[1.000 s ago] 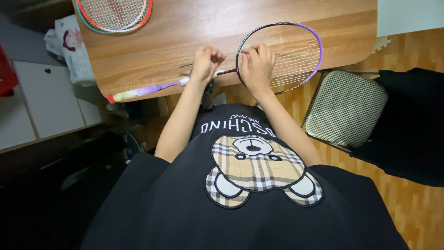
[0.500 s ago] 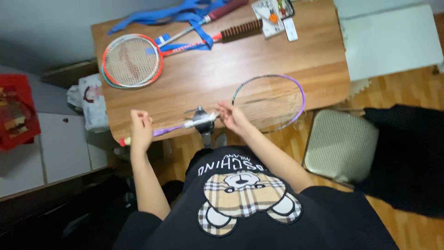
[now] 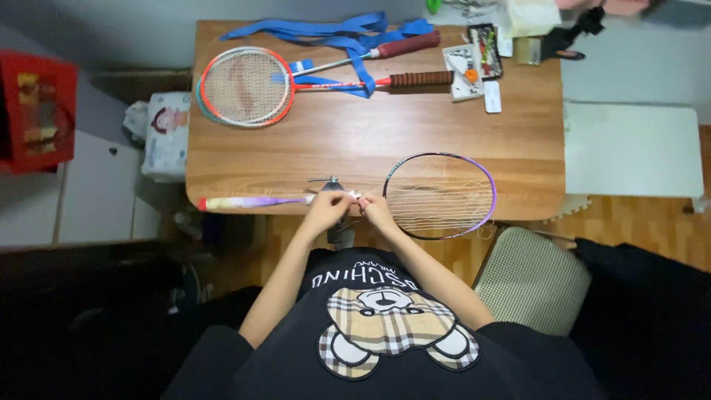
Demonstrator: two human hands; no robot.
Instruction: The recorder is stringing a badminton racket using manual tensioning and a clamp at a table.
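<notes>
1. Nearest the camera: the person's dark shirt (image 3: 385, 326) with a checked bear patch, both bare forearms reaching forward to the near edge of the wooden table (image 3: 474, 126).
2. Left hand (image 3: 326, 210): fingers curled together at the near edge, apparently pinching the thin shaft of the purple-framed racket (image 3: 440, 195) just left of its throat; what lies between the fingertips is too small to tell.
3. Right hand (image 3: 378, 211): fingers drawn together, touching the left hand, at the throat where shaft meets frame; whether it pinches string or shaft cannot be told.
4. The racket lies flat along the near edge, head toward the near right corner, pale handle (image 3: 237, 201) pointing left. A small metal clamp (image 3: 329, 182) stands at the edge just behind the hands.
5. State of work, as a judgement: the head carries sparse, uneven strings, so the stringing looks partly done, with much of the bed left to fill or tighten.
6. Right of the table, beside the person: a checked chair seat (image 3: 529, 280).
7. Middle of the surface: bare wood.
8. Far left corner: two strung rackets (image 3: 244, 87) with orange-red and white frames, overlapping, handles pointing right, blue straps (image 3: 333, 33) draped over them.
9. Far right corner: a small tray of tools (image 3: 466, 63).
</notes>
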